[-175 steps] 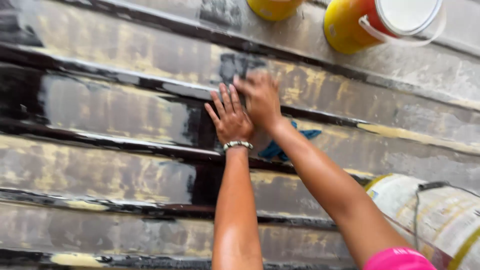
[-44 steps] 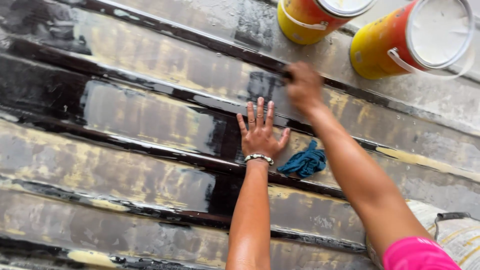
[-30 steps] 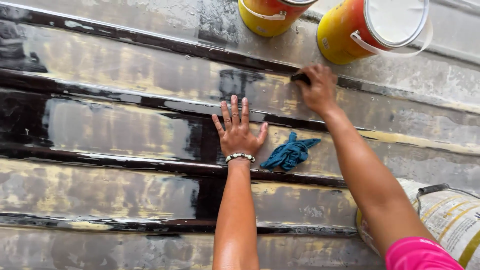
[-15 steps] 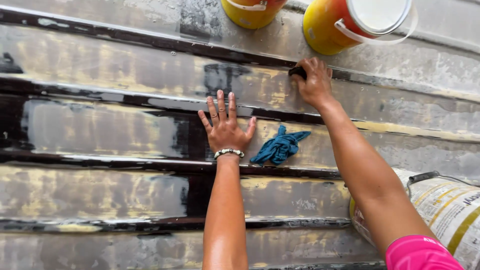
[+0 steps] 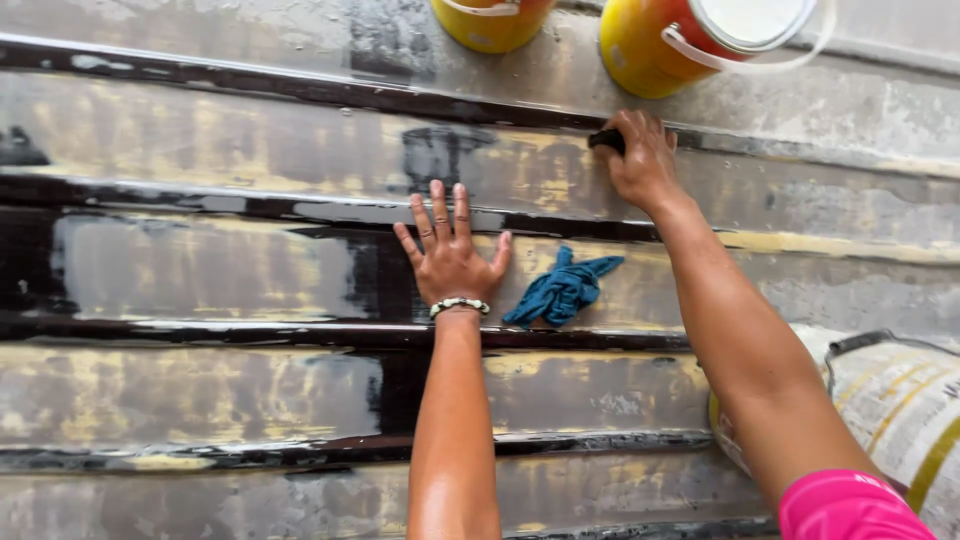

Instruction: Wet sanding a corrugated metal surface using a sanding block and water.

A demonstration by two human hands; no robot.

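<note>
Head view: right fingers (image 5: 650,135) clamp a dark pad (image 5: 606,140), now moved up to the rib near the yellow cans (image 5: 650,45), so rubbing has shifted upward; left hand (image 5: 450,255) stays spread flat, empty, beside the rag (image 5: 562,290).

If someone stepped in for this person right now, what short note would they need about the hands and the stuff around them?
Left hand: flat, fingers spread, on the ribbed metal sheet, holding nothing.
Right hand: closed on a small dark pad, pressed to the sheet below the yellow cans.
Blue rag: loose on the sheet between the arms.
Sack: lower right.
Done: the left part looks dark and wet up to about the left hand.
Left: the duller, yellow-streaked area to the right.
</note>
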